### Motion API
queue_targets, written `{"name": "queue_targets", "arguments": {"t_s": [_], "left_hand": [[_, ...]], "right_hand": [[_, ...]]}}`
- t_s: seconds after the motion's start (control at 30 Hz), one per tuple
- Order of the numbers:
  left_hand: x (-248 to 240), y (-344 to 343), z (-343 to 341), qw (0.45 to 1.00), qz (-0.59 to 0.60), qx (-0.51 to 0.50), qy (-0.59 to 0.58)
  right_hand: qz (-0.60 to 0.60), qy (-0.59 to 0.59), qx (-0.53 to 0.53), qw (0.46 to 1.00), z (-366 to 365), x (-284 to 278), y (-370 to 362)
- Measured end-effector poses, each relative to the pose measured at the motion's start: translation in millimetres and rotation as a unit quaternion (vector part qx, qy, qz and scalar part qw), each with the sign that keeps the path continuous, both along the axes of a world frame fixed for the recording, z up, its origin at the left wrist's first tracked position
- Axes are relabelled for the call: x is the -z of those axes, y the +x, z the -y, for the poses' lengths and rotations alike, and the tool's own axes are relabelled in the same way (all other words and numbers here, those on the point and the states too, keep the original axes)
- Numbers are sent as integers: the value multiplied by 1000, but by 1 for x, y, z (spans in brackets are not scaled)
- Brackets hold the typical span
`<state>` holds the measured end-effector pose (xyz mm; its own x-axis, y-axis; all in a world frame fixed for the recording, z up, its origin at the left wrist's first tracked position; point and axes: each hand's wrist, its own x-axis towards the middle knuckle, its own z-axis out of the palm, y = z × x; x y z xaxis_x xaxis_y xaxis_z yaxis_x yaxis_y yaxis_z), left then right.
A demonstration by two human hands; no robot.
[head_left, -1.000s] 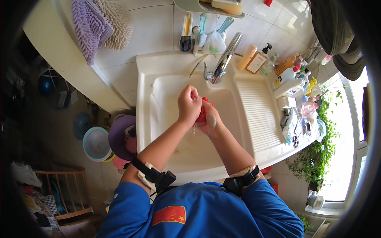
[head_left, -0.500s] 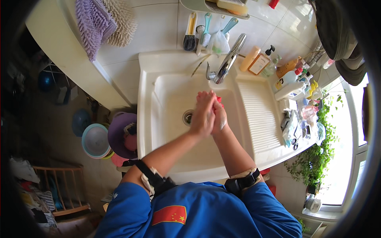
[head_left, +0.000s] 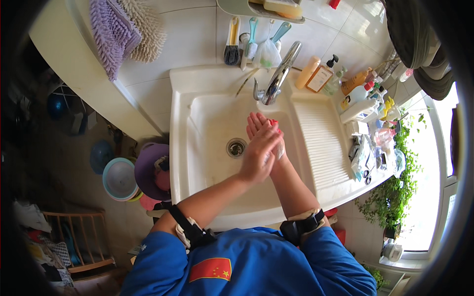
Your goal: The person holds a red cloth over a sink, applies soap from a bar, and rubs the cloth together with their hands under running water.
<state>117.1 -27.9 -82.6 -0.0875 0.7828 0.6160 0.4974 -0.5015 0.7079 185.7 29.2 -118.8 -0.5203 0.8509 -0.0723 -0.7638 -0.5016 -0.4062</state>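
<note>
My two hands are pressed together above the white sink basin [head_left: 207, 182], below the faucet [head_left: 279, 76]. My right hand [head_left: 255, 123] is underneath, its fingers stretched out toward the faucet. Across its palm lies my left hand [head_left: 259, 155], fingers extended and covering much of it. White lather [head_left: 280, 149] shows near my right wrist. A small red thing [head_left: 274, 123] peeks out beside my right fingers; its kind and how it is held are hidden. Left of my hands is the metal drain [head_left: 236, 147]. No water stream is visible from the faucet.
A ribbed drainboard [head_left: 323, 143] adjoins the sink on the right. Beyond it stand a pump bottle [head_left: 321, 76], other bottles and scissors [head_left: 367, 176]. Brushes [head_left: 232, 44] hang on the back wall. A purple bucket [head_left: 148, 170] and basins [head_left: 120, 177] stand at left.
My left hand has slid back along the right palm toward the wrist, uncovering the right fingertips. The view has shifted slightly.
</note>
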Motion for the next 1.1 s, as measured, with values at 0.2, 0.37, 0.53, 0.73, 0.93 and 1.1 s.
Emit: {"name": "queue_targets", "arguments": {"t_s": [0.2,0.37,0.53,0.73,0.93,1.1], "left_hand": [[-6,-18,-36,990,-94,-80,-64],[20,-29,-26,993,-53,-109,-5],[11,-21,1,999,33,32,-23],[24,-76,-9,858,449,-48,-245],[10,-91,-14,773,575,-5,-270],[-11,-94,-31,726,620,60,-291]], "right_hand": [[33,3,-71,997,19,-31,-6],[64,-45,-73,994,17,-37,0],[87,-63,46,993,0,-27,4],[146,-84,149,974,-8,-53,20],[343,35,-2,939,-8,-46,34],[454,289,-109,836,13,-51,23]]}}
